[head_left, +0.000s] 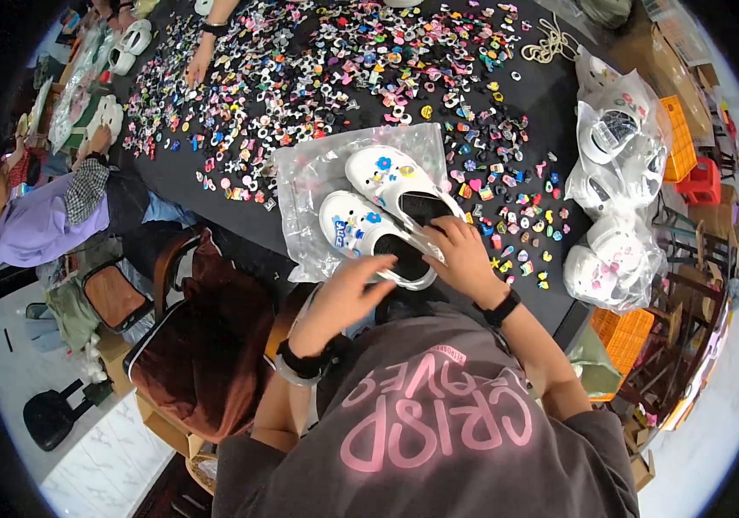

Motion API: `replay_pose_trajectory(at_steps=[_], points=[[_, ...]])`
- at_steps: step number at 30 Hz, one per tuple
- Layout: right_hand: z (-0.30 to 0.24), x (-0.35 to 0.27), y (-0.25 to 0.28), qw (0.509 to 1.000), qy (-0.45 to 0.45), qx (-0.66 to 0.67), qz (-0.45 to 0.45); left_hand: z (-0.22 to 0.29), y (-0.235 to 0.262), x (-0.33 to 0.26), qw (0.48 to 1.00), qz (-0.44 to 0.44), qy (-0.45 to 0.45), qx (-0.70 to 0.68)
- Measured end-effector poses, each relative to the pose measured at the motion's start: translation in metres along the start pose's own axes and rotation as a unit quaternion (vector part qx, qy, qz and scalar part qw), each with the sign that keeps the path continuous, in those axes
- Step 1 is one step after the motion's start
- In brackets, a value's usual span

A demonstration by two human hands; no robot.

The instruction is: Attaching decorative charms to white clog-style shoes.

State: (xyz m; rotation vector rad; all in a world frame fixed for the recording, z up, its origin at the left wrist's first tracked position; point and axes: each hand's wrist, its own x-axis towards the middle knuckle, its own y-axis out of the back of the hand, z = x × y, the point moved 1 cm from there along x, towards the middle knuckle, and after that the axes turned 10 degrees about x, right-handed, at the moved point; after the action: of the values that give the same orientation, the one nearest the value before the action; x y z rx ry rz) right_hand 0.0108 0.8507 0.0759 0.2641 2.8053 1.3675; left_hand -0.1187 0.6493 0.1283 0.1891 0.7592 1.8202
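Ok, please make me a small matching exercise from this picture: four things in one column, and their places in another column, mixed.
Things:
1. white clogs
2. bagged clogs
3. brown chair
4. cord

Places:
A. far right corner of the table
B. on a clear bag under both hands
C. right table edge, piled
D. left of the person, off the table

Pairs: 1-B, 2-C, 3-D, 4-A
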Motion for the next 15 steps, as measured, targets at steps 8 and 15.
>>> replay_pose_trajectory(at_steps=[8,15], points=[[0.011,-0.012,0.013,0.999,0.004,0.018,-0.028,0.008,-0.052,0.043,0.974,-0.094,0.023,0.202],[0.010,-0.013,0.008,1.000,-0.006,0.023,-0.016,0.002,-0.078,0.079,0.963,-0.008,0.110,0.244]])
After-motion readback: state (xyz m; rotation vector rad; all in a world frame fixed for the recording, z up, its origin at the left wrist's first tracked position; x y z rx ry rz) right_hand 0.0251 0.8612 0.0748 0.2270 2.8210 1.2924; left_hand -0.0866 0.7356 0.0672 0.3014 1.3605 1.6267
